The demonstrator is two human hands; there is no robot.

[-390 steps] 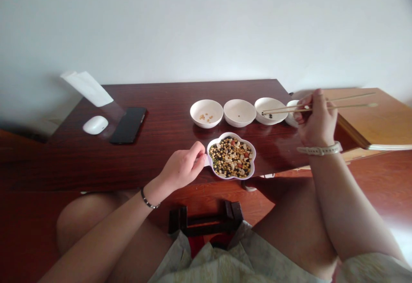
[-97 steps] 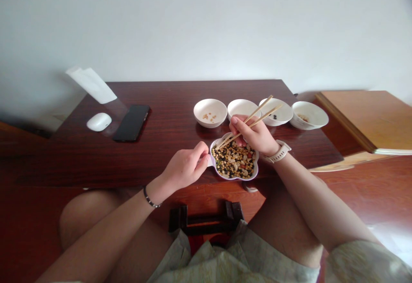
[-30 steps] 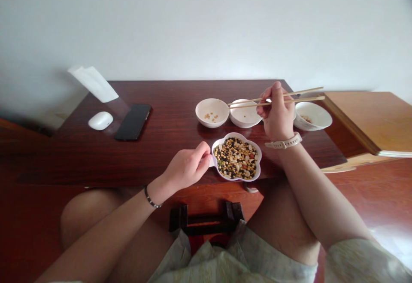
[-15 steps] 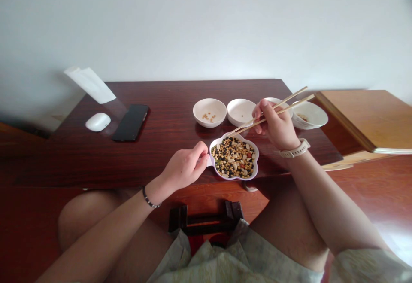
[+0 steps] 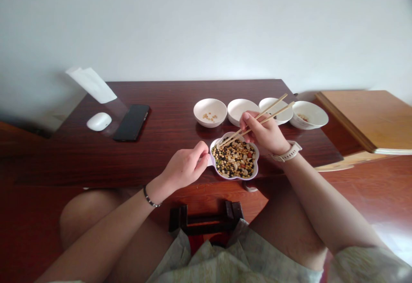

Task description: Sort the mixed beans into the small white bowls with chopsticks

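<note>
My left hand [image 5: 186,165] is closed on the short handle of a pale flower-shaped bowl [image 5: 257,162] near the table's front edge. Mixed beans and nuts [image 5: 234,158], black, yellow and whitish, fill the bowl. A pair of wooden chopsticks [image 5: 267,116] is gripped in my right hand [image 5: 262,132], their tips down among the beans at the bowl's far left side. Whether the tips pinch a bean is too small to tell. Behind stand a white bowl with a few yellowish pieces [image 5: 210,122], a second white bowl [image 5: 241,108] partly behind my right hand, and a third [image 5: 280,102] holding dark beans.
A patterned white bowl [image 5: 310,122] with some pieces inside stands at the right end of the row. On the left lie a black phone [image 5: 131,123], a white rounded case [image 5: 99,121] and a white tissue packet [image 5: 92,85]. A wooden cabinet [image 5: 370,115] adjoins the table's right.
My right hand has moved left and slightly down, bringing the chopstick tips deeper into the flower-shaped bowl. More of the third white bowl shows. My left hand stays on the handle.
</note>
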